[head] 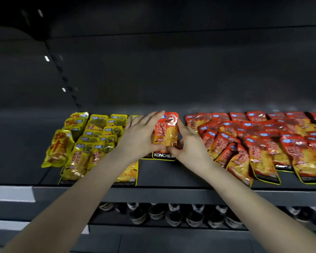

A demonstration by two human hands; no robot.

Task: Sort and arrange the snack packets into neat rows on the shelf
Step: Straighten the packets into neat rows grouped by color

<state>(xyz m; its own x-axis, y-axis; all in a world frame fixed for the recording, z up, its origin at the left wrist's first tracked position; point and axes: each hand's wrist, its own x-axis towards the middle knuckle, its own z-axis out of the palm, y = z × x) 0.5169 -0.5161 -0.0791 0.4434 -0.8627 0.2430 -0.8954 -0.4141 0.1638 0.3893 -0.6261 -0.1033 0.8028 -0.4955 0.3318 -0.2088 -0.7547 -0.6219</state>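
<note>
While both of your hands were over the middle of the shelf (pixel 171 178), they held one orange-red packet (pixel 166 131) between them, standing upright with its printed face toward you. Your left hand (pixel 140 137) lay against the packet's left edge, fingers stretched up along it to the top corner and thumb pinching the bottom seam. Your right hand (pixel 190 146) gripped the right edge, fingers behind the packet, thumb on the same bottom seam just beside the left thumb. Whether the packet's lower edge touched anything could not be told. Directly under your thumbs lay a black-banded packet (pixel 163 155) reading KONCHEW, partly covered by the held one. Outward of your left hand, the yellow packets (pixel 91 139) sat in overlapping columns, the outermost one tilted. Outward of your right hand, the red packets (pixel 263 141) lay in loose overlapping rows, several skewed. Below your wrists, on the lower shelf, stood a line of bottles (pixel 173 214), blurred.
</note>
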